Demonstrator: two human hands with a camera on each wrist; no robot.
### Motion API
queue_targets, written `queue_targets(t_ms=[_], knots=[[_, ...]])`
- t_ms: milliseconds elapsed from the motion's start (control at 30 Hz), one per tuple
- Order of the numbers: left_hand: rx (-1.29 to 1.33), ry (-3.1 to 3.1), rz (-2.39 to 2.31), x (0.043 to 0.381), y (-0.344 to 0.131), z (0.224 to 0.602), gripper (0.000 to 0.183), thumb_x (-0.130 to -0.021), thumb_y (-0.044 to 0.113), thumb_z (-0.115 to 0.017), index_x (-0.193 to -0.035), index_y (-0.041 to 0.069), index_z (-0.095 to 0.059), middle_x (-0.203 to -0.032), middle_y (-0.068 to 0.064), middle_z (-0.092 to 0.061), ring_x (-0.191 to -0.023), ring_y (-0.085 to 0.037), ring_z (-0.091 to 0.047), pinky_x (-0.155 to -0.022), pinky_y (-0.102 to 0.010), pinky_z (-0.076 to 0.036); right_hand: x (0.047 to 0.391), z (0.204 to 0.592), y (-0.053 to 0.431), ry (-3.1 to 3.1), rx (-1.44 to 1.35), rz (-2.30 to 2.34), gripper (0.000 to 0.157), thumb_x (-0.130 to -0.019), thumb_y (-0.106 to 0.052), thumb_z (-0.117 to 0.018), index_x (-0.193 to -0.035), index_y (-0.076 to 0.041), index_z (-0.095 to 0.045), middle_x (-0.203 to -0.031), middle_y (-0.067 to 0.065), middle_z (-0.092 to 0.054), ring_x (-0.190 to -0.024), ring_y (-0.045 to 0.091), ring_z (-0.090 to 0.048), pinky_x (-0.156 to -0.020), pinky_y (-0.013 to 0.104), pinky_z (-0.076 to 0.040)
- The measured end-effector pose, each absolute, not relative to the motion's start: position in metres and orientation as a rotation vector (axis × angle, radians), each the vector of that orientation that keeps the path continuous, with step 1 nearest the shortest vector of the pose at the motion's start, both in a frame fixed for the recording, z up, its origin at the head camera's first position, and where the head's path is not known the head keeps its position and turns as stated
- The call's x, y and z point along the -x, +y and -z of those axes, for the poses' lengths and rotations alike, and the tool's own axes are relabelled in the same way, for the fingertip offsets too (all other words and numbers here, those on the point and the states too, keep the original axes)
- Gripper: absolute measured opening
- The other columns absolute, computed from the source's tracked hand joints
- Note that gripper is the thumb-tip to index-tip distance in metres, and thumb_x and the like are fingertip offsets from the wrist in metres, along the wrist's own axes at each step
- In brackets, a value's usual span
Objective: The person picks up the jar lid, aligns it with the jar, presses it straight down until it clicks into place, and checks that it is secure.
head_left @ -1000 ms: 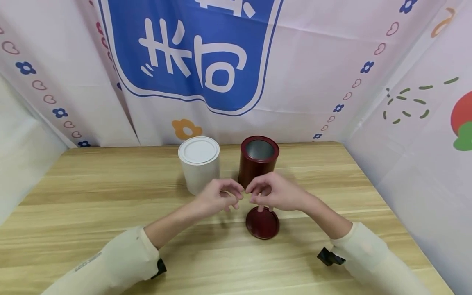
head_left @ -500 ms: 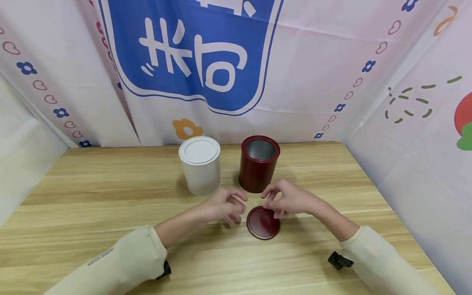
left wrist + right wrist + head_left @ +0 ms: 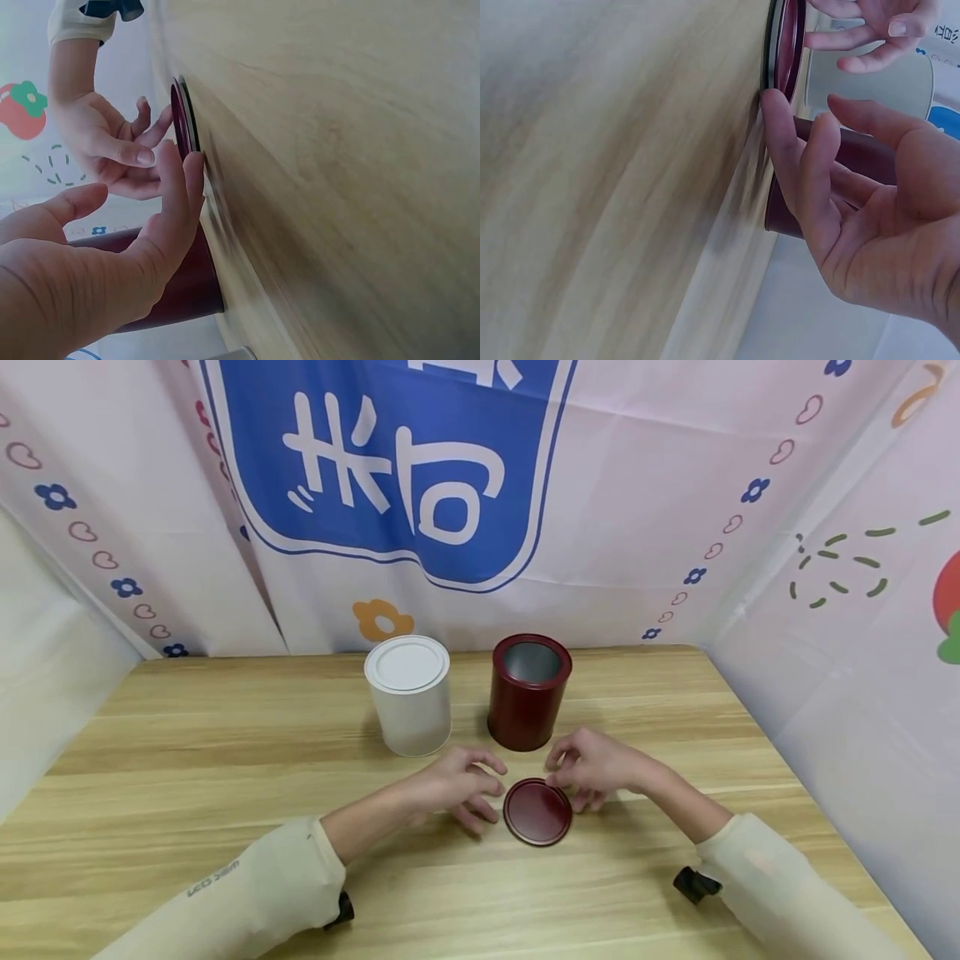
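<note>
A round dark red lid (image 3: 537, 812) lies on the wooden table in front of an open dark red can (image 3: 525, 706). My left hand (image 3: 457, 785) hovers at the lid's left side, fingers spread and loosely bent, holding nothing. On the other side is my right hand (image 3: 596, 768), its fingers bent with the tips right at the lid's right edge. The right wrist view has a fingertip up against the rim of the lid (image 3: 786, 49). From the left wrist, both hands flank the lid (image 3: 182, 116), with the red can (image 3: 191, 292) behind.
A white can (image 3: 411, 702) with its white lid on stands left of the red can. Behind them hangs a printed cloth (image 3: 622, 502) along the table's back edge, and another cloth wall rises on the right. Bare wood (image 3: 225, 735) stretches to the left.
Both hands have come down from above the lid and moved apart to either side of it. The lid and the cans stay where they were.
</note>
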State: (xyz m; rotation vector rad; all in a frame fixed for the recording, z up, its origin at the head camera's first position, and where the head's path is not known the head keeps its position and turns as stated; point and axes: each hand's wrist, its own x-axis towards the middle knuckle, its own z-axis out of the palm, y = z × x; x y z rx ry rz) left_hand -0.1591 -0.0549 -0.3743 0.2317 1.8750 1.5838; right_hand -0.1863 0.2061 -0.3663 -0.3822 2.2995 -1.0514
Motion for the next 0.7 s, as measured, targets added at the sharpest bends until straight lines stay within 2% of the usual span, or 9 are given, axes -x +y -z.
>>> queue_targets(t_ms=[233,700], knots=[[-0.187,1.825,-1.628,0.1578,-0.0538,0.3754,0.043,-0.095,0.005,-0.058,-0.134,-0.011,-0.049,-0.122,-0.026,-0.062,-0.092,-0.039,-0.075,-0.069,-0.044,-0.065,0.1888,0.3665,0.2047,2.26,0.328,1.076,0.022,-0.095,-0.013,-0.071,-0.11,0.002,-0.068,-0.089,0.014,-0.068,-0.06,0.026,-0.073,-0.048,0.032,-0.059],[-0.126,1.794,-1.664,0.1562,-0.0518,0.3771,0.042,-0.094,0.005,-0.06,-0.132,-0.011,-0.051,-0.116,-0.023,-0.06,-0.089,-0.035,-0.074,-0.068,-0.045,-0.065,0.1876,0.3658,0.2035,2.262,0.289,1.088,0.018,-0.095,-0.014,-0.07,-0.105,0.0,-0.068,-0.082,0.015,-0.067,-0.057,0.025,-0.072,-0.047,0.032,-0.059]])
